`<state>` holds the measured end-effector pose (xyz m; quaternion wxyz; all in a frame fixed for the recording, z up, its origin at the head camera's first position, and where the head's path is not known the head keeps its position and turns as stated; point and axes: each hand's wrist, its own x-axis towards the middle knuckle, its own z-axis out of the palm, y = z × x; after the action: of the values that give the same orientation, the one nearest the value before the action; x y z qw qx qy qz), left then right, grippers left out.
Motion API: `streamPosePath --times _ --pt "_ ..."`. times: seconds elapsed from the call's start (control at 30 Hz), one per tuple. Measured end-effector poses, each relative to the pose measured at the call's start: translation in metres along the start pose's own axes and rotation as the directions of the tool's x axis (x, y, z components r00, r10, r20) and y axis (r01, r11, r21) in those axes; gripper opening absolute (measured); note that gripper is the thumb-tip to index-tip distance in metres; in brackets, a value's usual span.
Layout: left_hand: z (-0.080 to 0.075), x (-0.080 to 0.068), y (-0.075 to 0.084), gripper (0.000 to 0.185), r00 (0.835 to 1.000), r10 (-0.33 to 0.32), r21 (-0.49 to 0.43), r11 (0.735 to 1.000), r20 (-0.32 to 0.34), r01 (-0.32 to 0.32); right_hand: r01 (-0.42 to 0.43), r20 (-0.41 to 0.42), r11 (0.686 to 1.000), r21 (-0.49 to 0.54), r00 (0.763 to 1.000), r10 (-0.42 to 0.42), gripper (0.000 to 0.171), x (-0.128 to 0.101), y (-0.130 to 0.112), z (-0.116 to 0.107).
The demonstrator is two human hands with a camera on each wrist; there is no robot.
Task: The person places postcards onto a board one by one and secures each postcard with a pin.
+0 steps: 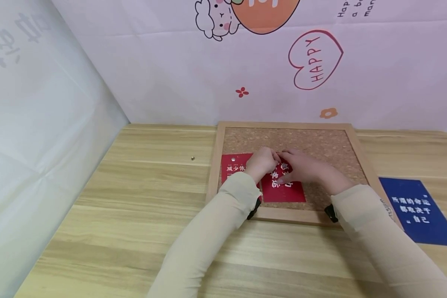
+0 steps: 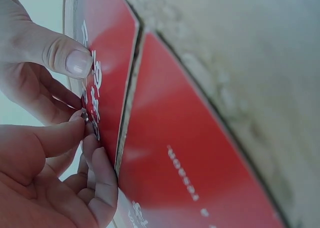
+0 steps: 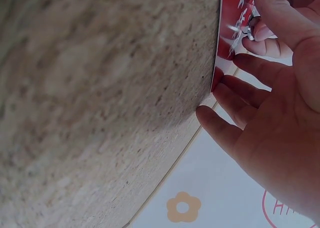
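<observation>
Two red cards with white characters lie side by side on a wood-framed cork board (image 1: 331, 157). The left card (image 1: 229, 163) has a silver thumbtack (image 1: 233, 159) in its upper left corner; my left forearm and hand cover part of it. Above the upper part of the right card (image 1: 283, 194), my left hand (image 1: 262, 161) pinches a small metal thumbtack (image 2: 85, 117) between thumb and fingertips, close to the card's face. My right hand (image 1: 305, 165) rests on that same card with fingers spread, the thumb pressing its face and fingertips at its far edge (image 3: 215, 83).
A loose thumbtack (image 1: 193, 158) sits on the wooden table (image 1: 141, 207), left of the board. At the right, a blue card (image 1: 421, 213) with white characters lies beside the board's frame. A white printed sheet (image 1: 171, 74) hangs behind the table.
</observation>
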<state>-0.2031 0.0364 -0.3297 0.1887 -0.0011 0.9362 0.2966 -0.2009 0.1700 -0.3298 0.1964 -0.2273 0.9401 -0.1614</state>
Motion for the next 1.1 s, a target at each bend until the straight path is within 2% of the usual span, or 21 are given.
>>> streamPosePath --times 0.27,0.7,0.83,0.9,1.03,1.1 --pt "-0.0016 -0.0005 -0.0018 0.022 0.999 0.037 -0.032 0.999 0.004 -0.037 -0.014 0.011 1.000 -0.010 1.000 0.014 0.083 0.0000 -0.0019 -0.0011" --pt "-0.0004 0.0025 -0.0023 0.019 1.000 -0.017 -0.097 0.995 -0.022 0.015 -0.020 0.010 1.000 -0.010 1.000 0.021 0.085 -0.0015 -0.0016 -0.0006" --pt "-0.0005 0.0044 -0.0037 0.037 1.000 -0.022 -0.107 0.994 -0.008 0.021 -0.019 0.004 1.000 -0.002 1.000 0.019 0.083 -0.0013 -0.0017 0.0000" --pt "-0.0007 0.0047 -0.0043 0.040 1.000 -0.014 -0.107 0.994 -0.006 0.013 -0.017 0.001 1.000 -0.003 1.000 0.017 0.083 -0.0013 -0.0015 0.0003" --pt "-0.0009 0.0038 -0.0051 0.023 1.000 -0.011 -0.120 0.993 -0.009 0.010 -0.018 -0.002 1.000 -0.005 1.000 0.018 0.083 -0.0009 -0.0010 0.0008" --pt "-0.0008 0.0037 -0.0050 0.022 1.000 -0.013 -0.120 0.993 -0.013 0.011 -0.018 -0.003 1.000 -0.008 1.000 0.018 0.083 -0.0009 -0.0009 0.0009"
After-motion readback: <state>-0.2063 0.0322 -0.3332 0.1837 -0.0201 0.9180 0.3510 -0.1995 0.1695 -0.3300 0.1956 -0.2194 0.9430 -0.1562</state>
